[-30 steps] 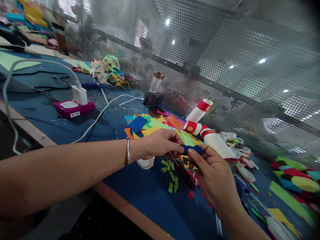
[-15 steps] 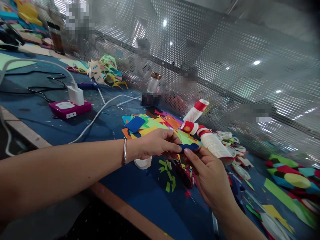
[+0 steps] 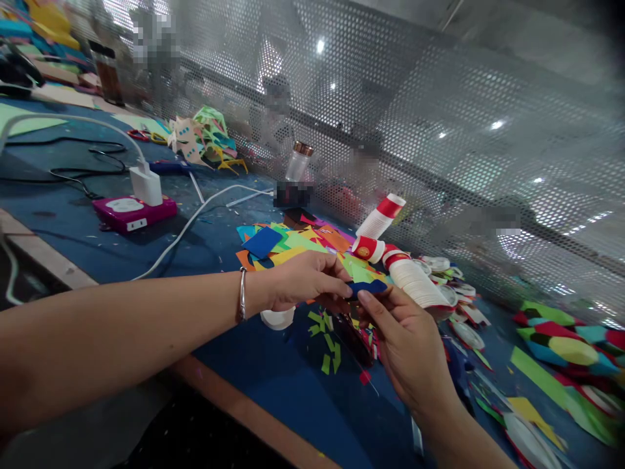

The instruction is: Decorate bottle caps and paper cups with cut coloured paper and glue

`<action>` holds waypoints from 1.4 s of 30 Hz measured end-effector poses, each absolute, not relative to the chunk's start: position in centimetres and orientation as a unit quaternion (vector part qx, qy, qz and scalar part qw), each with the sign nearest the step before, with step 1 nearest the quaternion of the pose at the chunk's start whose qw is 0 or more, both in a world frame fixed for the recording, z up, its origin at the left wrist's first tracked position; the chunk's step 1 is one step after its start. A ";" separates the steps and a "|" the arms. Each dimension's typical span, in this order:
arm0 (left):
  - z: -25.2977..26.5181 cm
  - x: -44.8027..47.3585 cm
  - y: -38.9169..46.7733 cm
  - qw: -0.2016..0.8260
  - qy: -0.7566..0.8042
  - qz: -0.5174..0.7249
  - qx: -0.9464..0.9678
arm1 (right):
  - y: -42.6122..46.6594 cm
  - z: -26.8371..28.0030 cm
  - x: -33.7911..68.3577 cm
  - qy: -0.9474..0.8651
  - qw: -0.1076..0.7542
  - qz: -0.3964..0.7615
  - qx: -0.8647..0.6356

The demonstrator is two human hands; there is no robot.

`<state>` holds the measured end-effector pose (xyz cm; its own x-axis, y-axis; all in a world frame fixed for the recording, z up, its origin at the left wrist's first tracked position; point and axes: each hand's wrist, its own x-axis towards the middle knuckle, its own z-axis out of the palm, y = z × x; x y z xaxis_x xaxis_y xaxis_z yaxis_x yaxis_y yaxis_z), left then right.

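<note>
A small dark blue piece with a wavy edge [image 3: 368,287], seemingly cut paper, is pinched between both hands above the table. My left hand [image 3: 312,280], a silver bangle on its wrist, grips its left end between thumb and fingers. At the other end, my right hand [image 3: 403,332] has its thumb and fingers closed on the piece. Below them lie light green paper scraps [image 3: 328,342] and a dark, shiny object [image 3: 355,340] partly hidden by the right hand. Beside the left wrist is a white cup-like item [image 3: 277,318], partly covered.
Coloured paper sheets [image 3: 293,242] are heaped behind my hands. Stacked paper cups [image 3: 420,281] lie to the right, near a leaning cup stack [image 3: 381,218]. A purple power strip [image 3: 134,212] with a white charger and cables sits left. A perforated metal panel [image 3: 439,130] bounds the back.
Both hands keep hold of the blue piece, which shows slightly more of its surface now. The whole view has shifted a little; nothing else visibly moved.
</note>
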<state>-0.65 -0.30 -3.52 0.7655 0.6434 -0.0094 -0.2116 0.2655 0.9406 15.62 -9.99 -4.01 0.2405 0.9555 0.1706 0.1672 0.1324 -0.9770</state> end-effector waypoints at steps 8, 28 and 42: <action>-3.7 -0.7 0.2 0.736 0.210 0.320 0.559 | -9.8 -4.2 16.2 -0.494 0.562 0.304 -0.589; -4.1 -1.0 0.7 0.577 0.144 0.374 0.711 | -10.1 -3.2 15.8 -0.412 0.597 0.429 -0.539; -3.5 -0.8 -0.6 0.767 0.215 0.273 0.539 | -10.5 -3.7 15.5 -0.523 0.548 0.329 -0.564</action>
<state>-0.76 -0.63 -3.48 0.7583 0.6510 -0.0343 -0.1882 0.2689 0.9446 15.49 -10.53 -3.71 0.2376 0.9502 0.2018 0.2298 0.1469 -0.9621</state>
